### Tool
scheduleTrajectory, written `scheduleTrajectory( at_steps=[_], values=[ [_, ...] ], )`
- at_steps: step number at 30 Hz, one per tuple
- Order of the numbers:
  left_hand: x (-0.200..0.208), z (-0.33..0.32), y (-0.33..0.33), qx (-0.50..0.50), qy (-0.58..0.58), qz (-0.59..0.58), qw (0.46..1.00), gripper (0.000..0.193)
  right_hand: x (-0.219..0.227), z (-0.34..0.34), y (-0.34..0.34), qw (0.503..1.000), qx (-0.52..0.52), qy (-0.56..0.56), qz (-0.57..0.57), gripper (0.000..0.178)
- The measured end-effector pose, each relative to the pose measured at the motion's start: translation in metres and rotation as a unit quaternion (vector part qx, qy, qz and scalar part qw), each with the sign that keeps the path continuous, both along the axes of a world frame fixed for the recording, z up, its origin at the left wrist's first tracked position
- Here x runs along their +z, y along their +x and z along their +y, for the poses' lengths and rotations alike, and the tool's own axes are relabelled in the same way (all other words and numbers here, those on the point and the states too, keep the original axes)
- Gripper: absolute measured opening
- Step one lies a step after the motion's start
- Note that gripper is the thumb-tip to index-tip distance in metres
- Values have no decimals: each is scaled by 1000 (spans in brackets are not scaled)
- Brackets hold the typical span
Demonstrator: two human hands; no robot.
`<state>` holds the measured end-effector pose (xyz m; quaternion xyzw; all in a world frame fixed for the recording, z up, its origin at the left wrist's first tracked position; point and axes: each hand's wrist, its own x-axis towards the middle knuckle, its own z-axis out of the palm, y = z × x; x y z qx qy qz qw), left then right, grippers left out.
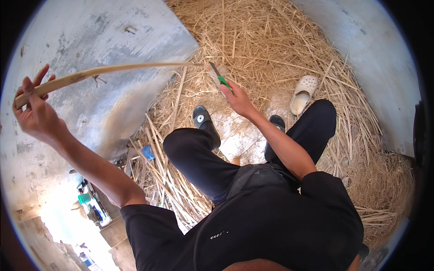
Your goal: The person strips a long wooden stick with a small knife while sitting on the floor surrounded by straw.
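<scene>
My left hand [38,106] is raised at the far left, its fingers curled round the thick end of a long, flat bamboo strip [97,71]. The strip runs to the right across the view and narrows toward its far end, near the middle top. In my right hand [237,98] is a knife [220,76] with a green handle and a dark, narrow blade pointing up and left. The blade's tip lies close to the strip's far end; I cannot tell whether they touch.
Shavings and thin strips [253,36] cover the floor ahead. A cream clog [304,92] lies right of my feet in dark slippers [202,116]. Long split strips [172,189] are piled at my left. Worn walls [113,36] stand on both sides. A blue scrap [148,152] lies by the left wall.
</scene>
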<state>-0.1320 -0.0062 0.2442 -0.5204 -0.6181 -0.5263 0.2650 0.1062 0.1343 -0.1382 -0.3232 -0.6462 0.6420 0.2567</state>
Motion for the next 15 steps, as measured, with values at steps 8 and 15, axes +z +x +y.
scheduleTrajectory(
  at_steps=[8,15],
  values=[
    [-128,34,49,-66,-37,-200,977,20,-21,16,39,993,-105,-4,-55,49],
    [-144,15,49,-152,-58,-244,956,16,-45,20,54,985,-150,-70,-45,49]
  ],
)
